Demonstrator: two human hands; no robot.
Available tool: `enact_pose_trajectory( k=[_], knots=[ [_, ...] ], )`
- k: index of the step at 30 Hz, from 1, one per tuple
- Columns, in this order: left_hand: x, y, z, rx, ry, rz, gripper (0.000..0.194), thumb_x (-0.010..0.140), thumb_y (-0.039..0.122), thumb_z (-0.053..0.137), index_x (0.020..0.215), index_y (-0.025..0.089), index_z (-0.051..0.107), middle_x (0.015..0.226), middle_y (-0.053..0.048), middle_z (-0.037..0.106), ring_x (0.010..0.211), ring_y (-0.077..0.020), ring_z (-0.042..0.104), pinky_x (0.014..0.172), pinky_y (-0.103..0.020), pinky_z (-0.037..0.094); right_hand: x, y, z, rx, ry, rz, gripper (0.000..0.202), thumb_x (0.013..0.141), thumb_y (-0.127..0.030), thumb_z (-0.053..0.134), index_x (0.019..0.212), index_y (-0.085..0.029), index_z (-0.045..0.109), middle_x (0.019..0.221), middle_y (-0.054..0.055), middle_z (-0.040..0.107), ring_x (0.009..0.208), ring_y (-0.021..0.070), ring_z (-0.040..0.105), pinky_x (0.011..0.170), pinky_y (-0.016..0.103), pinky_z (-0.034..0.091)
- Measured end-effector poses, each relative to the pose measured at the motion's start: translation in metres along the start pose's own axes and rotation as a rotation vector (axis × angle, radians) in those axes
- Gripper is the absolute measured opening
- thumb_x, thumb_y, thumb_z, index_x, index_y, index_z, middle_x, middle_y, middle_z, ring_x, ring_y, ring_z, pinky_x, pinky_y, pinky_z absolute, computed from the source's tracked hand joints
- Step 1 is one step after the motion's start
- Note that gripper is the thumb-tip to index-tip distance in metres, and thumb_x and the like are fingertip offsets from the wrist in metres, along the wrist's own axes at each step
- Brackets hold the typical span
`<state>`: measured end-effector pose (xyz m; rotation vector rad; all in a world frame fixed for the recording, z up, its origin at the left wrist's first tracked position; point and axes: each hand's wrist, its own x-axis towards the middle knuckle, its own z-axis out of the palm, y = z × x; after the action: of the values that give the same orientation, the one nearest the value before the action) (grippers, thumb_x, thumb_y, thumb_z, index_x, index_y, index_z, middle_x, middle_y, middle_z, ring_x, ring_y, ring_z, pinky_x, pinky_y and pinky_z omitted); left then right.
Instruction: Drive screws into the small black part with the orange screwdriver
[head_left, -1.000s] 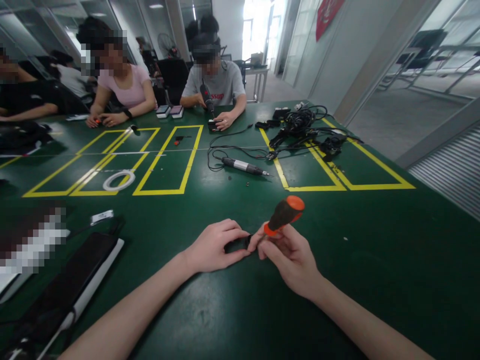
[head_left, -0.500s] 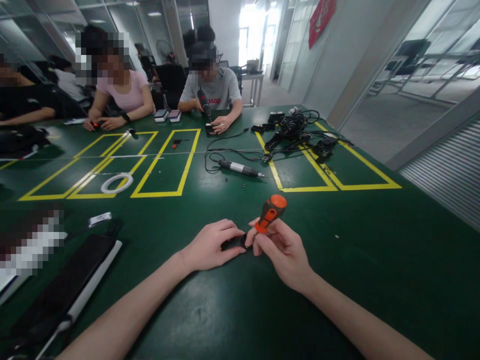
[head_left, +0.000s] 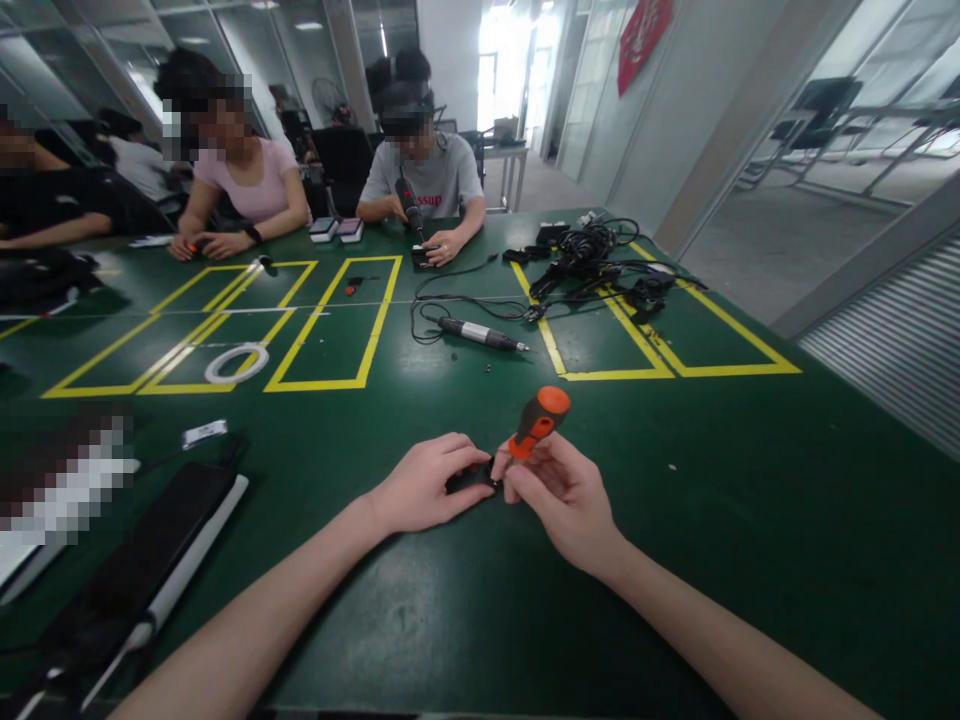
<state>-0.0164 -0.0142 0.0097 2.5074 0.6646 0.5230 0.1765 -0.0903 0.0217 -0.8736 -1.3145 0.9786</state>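
My left hand (head_left: 431,482) is closed around a small black part (head_left: 491,472), pinning it on the green table; most of the part is hidden by the fingers, so its kind is unclear. Just right of it, my right hand (head_left: 562,497) holds an orange-and-black screwdriver (head_left: 538,422) low down near its shaft. The handle leans up and slightly to the right. Its tip lies behind my fingers, close to the black part, and I cannot tell whether the two touch.
An electric screwdriver (head_left: 480,334) with a cord lies ahead, beside tangled black cables (head_left: 585,255). A white tape ring (head_left: 236,364) sits on yellow-marked areas at left. A black device (head_left: 150,550) rests near my left arm. Across the table, a co-worker (head_left: 427,170) uses a power driver.
Both hands remain in nearly the same place around the black part. The screwdriver handle has shifted very slightly left, and the whole view has moved a little.
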Motion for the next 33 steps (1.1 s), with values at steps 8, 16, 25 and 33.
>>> enact_pose_trajectory(
  k=[8, 16, 25, 33],
  knots=[
    [0.000, 0.000, -0.001, -0.037, -0.009, 0.000, 0.015, 0.098, 0.031, 0.064, 0.104, 0.018, 0.070, 0.100, -0.005, 0.068, 0.088, -0.0174, 0.064, 0.076, -0.027, 0.051, 0.000, -0.001, -0.002, -0.041, -0.029, 0.012, 0.026, 0.100, -0.043, 0.065, 0.088, -0.020, 0.069, 0.077, 0.004, 0.075, 0.058, 0.0120, 0.062, 0.058, 0.026, 0.054],
    [0.000, 0.000, 0.001, -0.026, -0.003, -0.017, 0.020, 0.097, 0.034, 0.066, 0.111, 0.019, 0.070, 0.093, -0.003, 0.065, 0.080, -0.0155, 0.061, 0.074, -0.026, 0.049, 0.000, 0.002, -0.001, 0.021, 0.011, 0.022, 0.017, 0.096, -0.037, 0.071, 0.092, -0.021, 0.066, 0.079, 0.003, 0.076, 0.061, 0.0114, 0.063, 0.059, 0.024, 0.055],
    [0.000, 0.002, -0.015, -0.188, 0.174, 0.027, 0.034, 0.093, 0.036, 0.067, 0.122, 0.018, 0.068, 0.104, -0.008, 0.068, 0.089, -0.0186, 0.062, 0.082, -0.033, 0.054, 0.004, -0.006, -0.002, -0.103, -0.053, -0.011, 0.030, 0.102, -0.042, 0.060, 0.085, -0.019, 0.068, 0.077, 0.004, 0.070, 0.057, 0.0114, 0.058, 0.056, 0.027, 0.051],
    [0.005, 0.008, -0.029, -0.274, 0.333, 0.071, 0.034, 0.101, 0.035, 0.059, 0.129, 0.018, 0.067, 0.105, -0.009, 0.072, 0.092, -0.0189, 0.065, 0.082, -0.033, 0.055, 0.001, -0.001, -0.003, -0.051, -0.036, 0.067, 0.020, 0.094, -0.040, 0.072, 0.095, -0.020, 0.067, 0.074, 0.001, 0.069, 0.059, 0.0124, 0.061, 0.058, 0.026, 0.054]
  ],
)
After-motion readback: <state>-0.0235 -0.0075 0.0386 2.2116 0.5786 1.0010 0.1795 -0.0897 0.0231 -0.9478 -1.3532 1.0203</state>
